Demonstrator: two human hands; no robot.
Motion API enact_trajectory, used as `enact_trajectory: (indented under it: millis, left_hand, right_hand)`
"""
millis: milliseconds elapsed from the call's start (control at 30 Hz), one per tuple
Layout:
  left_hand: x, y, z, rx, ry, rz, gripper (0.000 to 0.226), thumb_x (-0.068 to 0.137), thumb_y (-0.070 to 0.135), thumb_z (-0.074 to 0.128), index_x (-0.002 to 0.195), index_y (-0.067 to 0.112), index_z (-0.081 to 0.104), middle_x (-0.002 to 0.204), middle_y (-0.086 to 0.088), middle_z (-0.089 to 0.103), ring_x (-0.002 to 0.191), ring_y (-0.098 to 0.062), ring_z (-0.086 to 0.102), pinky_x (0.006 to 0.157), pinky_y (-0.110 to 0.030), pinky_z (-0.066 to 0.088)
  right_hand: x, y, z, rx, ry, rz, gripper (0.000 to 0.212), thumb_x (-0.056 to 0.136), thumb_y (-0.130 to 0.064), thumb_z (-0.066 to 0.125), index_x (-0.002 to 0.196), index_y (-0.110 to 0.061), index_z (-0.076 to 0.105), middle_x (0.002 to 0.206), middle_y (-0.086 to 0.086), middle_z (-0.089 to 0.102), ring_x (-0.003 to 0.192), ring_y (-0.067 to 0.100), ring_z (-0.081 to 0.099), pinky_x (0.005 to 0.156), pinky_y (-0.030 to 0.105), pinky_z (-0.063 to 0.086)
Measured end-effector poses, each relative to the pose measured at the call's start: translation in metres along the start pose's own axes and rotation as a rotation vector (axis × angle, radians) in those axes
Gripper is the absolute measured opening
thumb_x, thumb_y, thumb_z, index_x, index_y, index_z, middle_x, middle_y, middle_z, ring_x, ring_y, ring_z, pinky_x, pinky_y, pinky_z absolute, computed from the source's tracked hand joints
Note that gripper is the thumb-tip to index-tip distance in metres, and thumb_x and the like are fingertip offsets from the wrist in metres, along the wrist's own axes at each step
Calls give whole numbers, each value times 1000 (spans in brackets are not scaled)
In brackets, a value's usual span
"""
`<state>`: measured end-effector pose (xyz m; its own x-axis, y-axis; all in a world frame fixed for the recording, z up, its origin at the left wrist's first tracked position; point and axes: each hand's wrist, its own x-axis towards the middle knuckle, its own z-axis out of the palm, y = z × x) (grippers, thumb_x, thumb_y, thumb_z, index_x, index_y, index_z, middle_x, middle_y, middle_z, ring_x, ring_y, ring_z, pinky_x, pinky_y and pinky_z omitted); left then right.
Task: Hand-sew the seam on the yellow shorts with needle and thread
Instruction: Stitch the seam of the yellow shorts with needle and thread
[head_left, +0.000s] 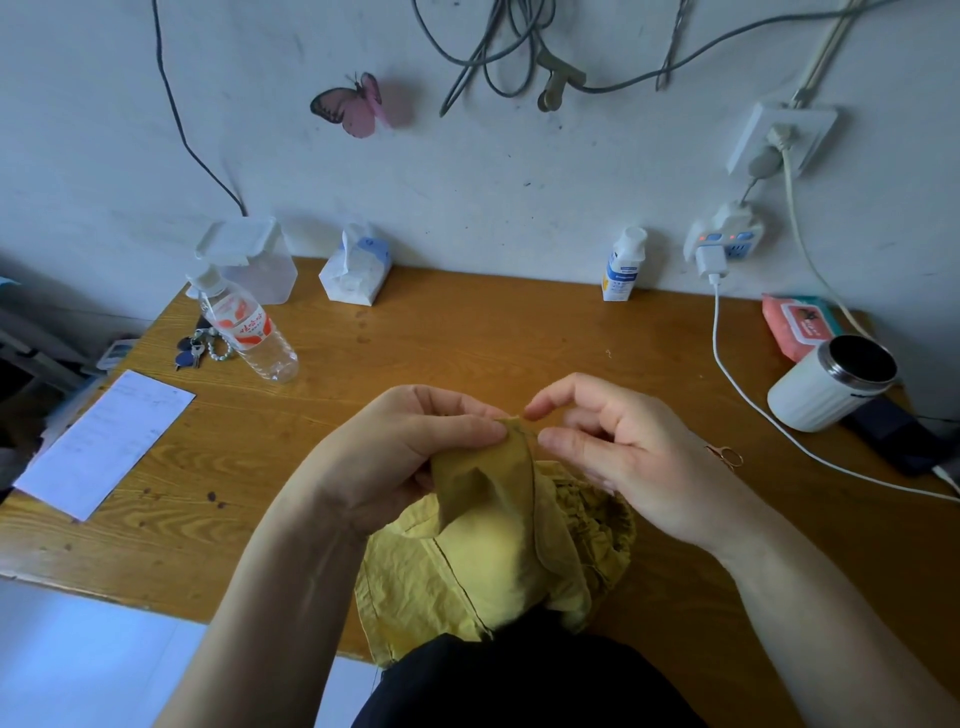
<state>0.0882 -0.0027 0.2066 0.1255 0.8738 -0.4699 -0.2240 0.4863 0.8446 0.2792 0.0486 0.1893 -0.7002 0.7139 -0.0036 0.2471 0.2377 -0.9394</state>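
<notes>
Left hand (410, 441): grip pinches a raised fold of the yellow shorts (493, 561), thumb on top, other fingers hidden behind the cloth. Shorts sit centre, at the near edge of the bench (467, 332). Their lower part drops off the edge and is cut off by dark clothing at the bottom of the frame. Dark seam (531, 478) line runs up the fold.

Right hand (613, 441): index and thumb tips sit at the fold's top with a small gap between them, other fingers curled. Needle and thread too thin to make out, so can't tell if that grip pinches anything. Small gold scissors (724, 456) half hidden behind the right wrist.

Room: open wood between the paper sheet (106, 441) at far left and the hands, and behind the hands up to the wall. White cable (727, 364) and white mug (826, 384) crowd the right side.
</notes>
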Motion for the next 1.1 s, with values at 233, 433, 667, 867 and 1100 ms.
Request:
enact_trajectory:
  millis: [233, 433, 667, 867, 1100]
  left_hand:
    - [2, 1, 0, 41, 10, -16, 22, 53, 17, 73, 72, 5, 73, 62, -10, 67, 45, -12, 58, 44, -17, 44]
    - [1, 2, 2, 16, 6, -16, 14, 58, 10, 69, 70, 4, 72, 60, -10, 68, 44, -12, 61, 43, -17, 49]
    - [-1, 2, 3, 26, 7, 6, 9, 60, 8, 68, 66, 5, 72, 54, -7, 66, 37, -8, 57, 36, -13, 43]
    - [-1, 1, 1, 113, 23, 21, 15, 54, 18, 73, 67, 11, 76, 63, -8, 70, 49, -12, 63, 48, -18, 50]
    - [0, -2, 7, 256, 200, 94, 5, 67, 13, 76, 63, 16, 75, 64, -8, 69, 54, -15, 62, 55, -26, 52]
  right_hand:
    - [-4, -5, -2, -28, 31, -89, 11, 89, -28, 58, 79, -26, 60, 53, -7, 49, 47, 12, 38, 47, 19, 31]
    - [-2, -5, -1, -87, 45, -86, 11, 90, -22, 58, 79, -20, 60, 53, -2, 50, 47, 11, 39, 48, 16, 32]
    - [-1, -3, -2, -50, 29, -48, 16, 91, -21, 58, 105, -29, 61, 49, -7, 43, 46, 3, 37, 50, 10, 32]
    - [-1, -4, -2, 1, -29, -21, 14, 93, -19, 56, 97, -28, 66, 50, -13, 53, 45, 1, 42, 48, 9, 31]
    - [-3, -6, 7, -207, 143, -96, 11, 92, -18, 57, 83, -22, 61, 48, -11, 51, 39, 7, 37, 42, 14, 28]
